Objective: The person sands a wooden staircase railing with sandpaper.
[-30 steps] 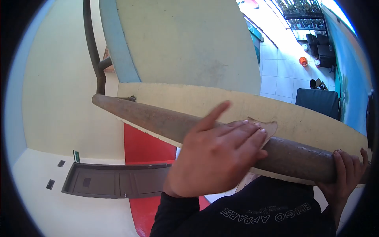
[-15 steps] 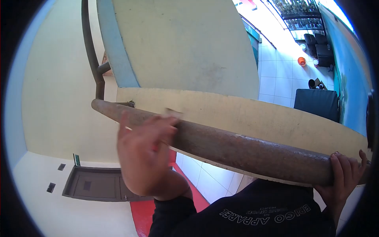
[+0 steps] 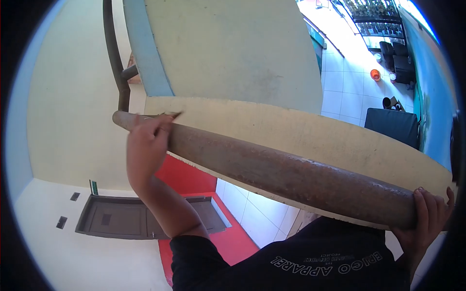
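A thick brown handrail (image 3: 291, 177) with a worn, patchy surface runs across the view, from the upper left to the lower right. Near its far left end, my left hand (image 3: 148, 145) is closed over the top of the rail. A thin brownish piece (image 3: 178, 115), which looks like sandpaper, sticks out beyond its fingers; most of it is hidden by the hand. At the right end, the fingers of my right hand (image 3: 429, 213) wrap around the rail.
A cream wall ledge (image 3: 233, 111) runs just behind the rail. Another pipe (image 3: 112, 48) rises at the left. Far below are a tiled floor (image 3: 335, 82), an orange bucket (image 3: 375, 75), a dark green box-like piece (image 3: 391, 126) and a brown door (image 3: 116, 218).
My left hand has slid left along the rail toward its far end, carrying the thin piece. My right hand keeps its hold at the right end. The view has shifted slightly.
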Motion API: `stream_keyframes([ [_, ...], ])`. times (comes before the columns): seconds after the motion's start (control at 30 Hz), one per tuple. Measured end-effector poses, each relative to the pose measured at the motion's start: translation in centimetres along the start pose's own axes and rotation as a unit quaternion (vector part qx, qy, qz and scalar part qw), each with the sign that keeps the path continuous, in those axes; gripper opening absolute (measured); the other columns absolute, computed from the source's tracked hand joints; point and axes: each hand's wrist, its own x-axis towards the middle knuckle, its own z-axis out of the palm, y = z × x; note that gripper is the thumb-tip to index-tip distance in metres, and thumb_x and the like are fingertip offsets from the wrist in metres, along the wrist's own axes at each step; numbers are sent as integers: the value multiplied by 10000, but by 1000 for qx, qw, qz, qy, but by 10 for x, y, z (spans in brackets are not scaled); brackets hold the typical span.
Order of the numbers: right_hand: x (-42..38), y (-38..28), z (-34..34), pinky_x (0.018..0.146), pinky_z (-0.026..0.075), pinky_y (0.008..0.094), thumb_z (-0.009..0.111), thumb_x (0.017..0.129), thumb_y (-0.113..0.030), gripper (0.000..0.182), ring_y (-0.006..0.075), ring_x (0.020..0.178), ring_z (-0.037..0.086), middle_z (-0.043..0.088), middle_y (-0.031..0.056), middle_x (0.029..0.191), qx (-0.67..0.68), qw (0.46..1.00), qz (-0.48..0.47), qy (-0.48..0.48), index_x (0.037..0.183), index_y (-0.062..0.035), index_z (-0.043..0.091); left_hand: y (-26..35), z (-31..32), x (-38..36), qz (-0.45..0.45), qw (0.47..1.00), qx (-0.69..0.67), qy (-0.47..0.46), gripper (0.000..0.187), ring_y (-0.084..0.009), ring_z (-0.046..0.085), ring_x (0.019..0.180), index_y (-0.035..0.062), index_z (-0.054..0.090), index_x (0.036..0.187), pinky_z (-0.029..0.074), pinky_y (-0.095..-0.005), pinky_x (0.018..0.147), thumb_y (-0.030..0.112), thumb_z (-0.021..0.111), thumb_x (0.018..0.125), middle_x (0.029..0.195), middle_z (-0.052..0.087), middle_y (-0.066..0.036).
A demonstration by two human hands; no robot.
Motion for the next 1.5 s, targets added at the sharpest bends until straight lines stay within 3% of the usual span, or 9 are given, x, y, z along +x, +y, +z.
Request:
stream_keyframes([
  [0.1,-2,-1,3,1125,302,700,869,680,-539,833,318,1089,636,647,152,1153,2,1000,-1,7,1277,-44,567,44,15,-31,273,949,-155,-17,239,-332,710,1032,82,755,1100,245,-565,1188,144,564,970,1055,746,-153],
  [0.4,-4,3,2,1121,307,697,873,660,-522,846,333,1080,635,643,170,1157,11,1000,1,5,1276,-25,574,1,14,-17,110,990,-35,85,215,-300,706,1091,119,766,1090,213,-582,1194,190,625,944,1104,750,-112],
  [0.47,-5,1,2,1118,303,708,893,647,-517,861,329,1083,633,639,165,1165,12,1000,6,-2,1281,-34,565,24,21,-24,286,943,-168,16,214,-287,715,1069,112,761,1085,201,-580,1198,184,600,964,1086,752,-107],
  [0.57,-3,0,2,1125,292,708,873,670,-551,855,327,1096,631,642,158,1163,-4,1000,1,1,1279,-38,564,64,15,-43,315,945,-87,30,211,-276,718,1056,110,758,1084,204,-572,1200,171,596,963,1070,756,-97],
  [0.73,0,0,1,1142,295,687,839,644,-588,877,322,1101,611,636,149,1155,-12,1000,-10,13,1260,-17,588,-25,-1,-20,34,996,50,62,263,-266,713,1075,86,749,1128,220,-560,1200,220,556,1011,1082,754,-100],
  [0.93,0,1,2,1150,286,685,819,666,-584,842,317,1079,613,633,142,1151,-12,1000,-13,18,1253,-25,592,16,19,-44,270,954,-107,78,302,-285,698,1102,90,740,1163,200,-588,1194,229,501,1040,1089,749,-123],
  [1.1,0,1,2,1151,285,687,832,655,-512,792,318,1075,618,636,141,1143,-14,1000,-11,23,1242,-37,593,-13,7,-22,100,988,31,111,281,-277,704,1099,104,750,1131,145,-567,1213,218,517,1023,1133,744,-99],
  [1.27,0,-1,4,1154,280,688,806,670,-482,750,318,1073,617,636,142,1134,-13,1000,-5,28,1240,-43,594,45,26,-45,286,952,-84,65,239,-240,705,1110,137,761,1120,189,-579,1216,239,642,940,1121,755,-68],
  [1.5,0,0,5,1149,284,685,804,671,-524,775,318,1051,612,634,142,1125,-14,999,-7,32,1231,-30,598,68,0,-42,352,930,-93,-44,301,-287,722,1067,113,756,1134,247,-601,1190,303,647,928,1098,757,-104],
])
